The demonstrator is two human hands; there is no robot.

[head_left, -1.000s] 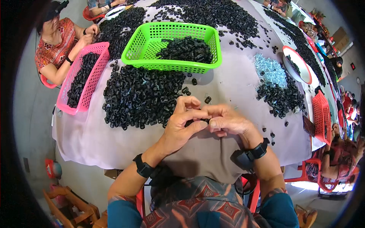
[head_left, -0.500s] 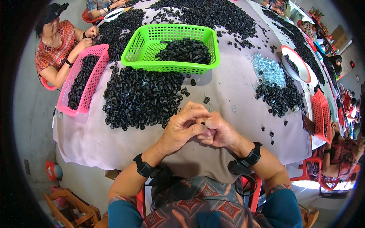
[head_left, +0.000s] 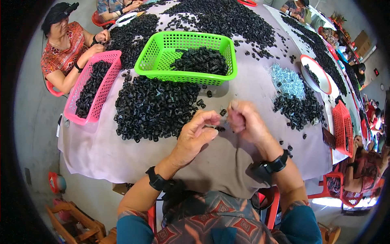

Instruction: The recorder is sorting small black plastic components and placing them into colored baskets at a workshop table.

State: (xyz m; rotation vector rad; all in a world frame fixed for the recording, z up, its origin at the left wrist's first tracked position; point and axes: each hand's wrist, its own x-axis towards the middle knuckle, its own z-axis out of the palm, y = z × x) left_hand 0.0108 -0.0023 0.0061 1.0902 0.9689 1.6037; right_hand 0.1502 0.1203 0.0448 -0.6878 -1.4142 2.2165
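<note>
Left hand (head_left: 194, 136): fingers curled, pinching a small black part (head_left: 219, 129) at the fingertips, just above the desk (head_left: 227, 171).
Right hand (head_left: 245, 120): clenched in a loose fist just right of the left; what its grip encloses I cannot tell.
Loose pile (head_left: 156, 106): large heap of black parts, left of the hands, apparently untouched.
Green basket (head_left: 187, 57): far side, only partly filled (much looks left to do).
Metal bits (head_left: 287, 80): silvery heap, far right.

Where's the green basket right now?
In the head view, the green basket sits up the table left of centre, behind the big pile of black parts, right of the pink basket.
</note>
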